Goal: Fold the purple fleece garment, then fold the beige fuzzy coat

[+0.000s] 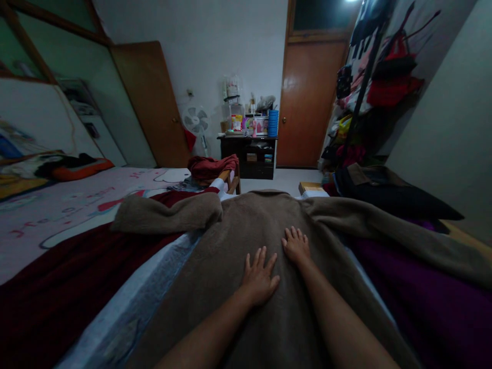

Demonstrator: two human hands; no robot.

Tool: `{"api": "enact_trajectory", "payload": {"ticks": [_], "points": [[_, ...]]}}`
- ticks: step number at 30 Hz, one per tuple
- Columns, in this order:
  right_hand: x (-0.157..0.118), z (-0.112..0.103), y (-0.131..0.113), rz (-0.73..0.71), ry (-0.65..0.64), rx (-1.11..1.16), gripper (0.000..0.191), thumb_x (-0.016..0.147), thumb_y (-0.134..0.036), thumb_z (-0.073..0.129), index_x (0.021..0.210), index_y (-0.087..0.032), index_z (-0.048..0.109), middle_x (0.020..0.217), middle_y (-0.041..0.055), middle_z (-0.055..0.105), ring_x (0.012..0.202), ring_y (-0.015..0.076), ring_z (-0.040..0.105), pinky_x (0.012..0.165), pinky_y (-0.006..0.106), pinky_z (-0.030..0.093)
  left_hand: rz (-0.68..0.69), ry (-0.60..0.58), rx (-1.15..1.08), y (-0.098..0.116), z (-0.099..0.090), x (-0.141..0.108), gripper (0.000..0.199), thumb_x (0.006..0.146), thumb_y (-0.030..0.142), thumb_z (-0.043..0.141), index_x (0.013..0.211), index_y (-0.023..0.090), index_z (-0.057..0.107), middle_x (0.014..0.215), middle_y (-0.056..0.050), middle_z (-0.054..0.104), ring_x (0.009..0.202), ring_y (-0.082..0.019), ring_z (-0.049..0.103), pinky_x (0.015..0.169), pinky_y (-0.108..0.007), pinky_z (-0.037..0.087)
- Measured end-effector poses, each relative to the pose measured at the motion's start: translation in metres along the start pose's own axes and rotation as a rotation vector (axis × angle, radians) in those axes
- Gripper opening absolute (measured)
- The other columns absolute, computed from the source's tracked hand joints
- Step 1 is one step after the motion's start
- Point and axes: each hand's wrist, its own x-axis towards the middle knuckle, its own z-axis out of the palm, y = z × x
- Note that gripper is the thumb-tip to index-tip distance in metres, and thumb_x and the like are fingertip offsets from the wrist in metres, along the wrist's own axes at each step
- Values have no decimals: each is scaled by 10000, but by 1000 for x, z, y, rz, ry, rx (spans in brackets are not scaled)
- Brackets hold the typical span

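A brown-grey coat (223, 266) lies spread out, its collar at the far end and its back facing up. One sleeve (165, 212) reaches left and bends over a dark red cloth; the other (392, 225) stretches right over a purple cloth. My left hand (259, 279) rests flat on the middle of the coat with its fingers spread. Slightly farther up and to the right, my right hand (296, 246) also lies on the fabric, fingers apart. The two hands do not touch, and neither holds anything.
Dark red cloth (77, 277) and a pink patterned bedspread (23, 225) lie left. Purple cloth (418, 297) and dark folded clothes (388, 195) are right. Beyond the collar stand a wooden chair (232, 180) with red clothing, a black cabinet (246, 154) and a fan (197, 122).
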Motion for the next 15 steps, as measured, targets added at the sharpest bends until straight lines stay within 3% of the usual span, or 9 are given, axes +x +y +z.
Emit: {"api": "enact_trajectory", "payload": {"ticks": [15], "points": [[-109,-10,15,-1,24,-32,568,956,-450,309,1474,-221,354,1565,71,272,1441,260,179,1136,454,100,-26,56,45,18,1,-64,672,906,588,362,1511,330,224,1594,-78,198,1461,-312,135,1156,-545,107]]}}
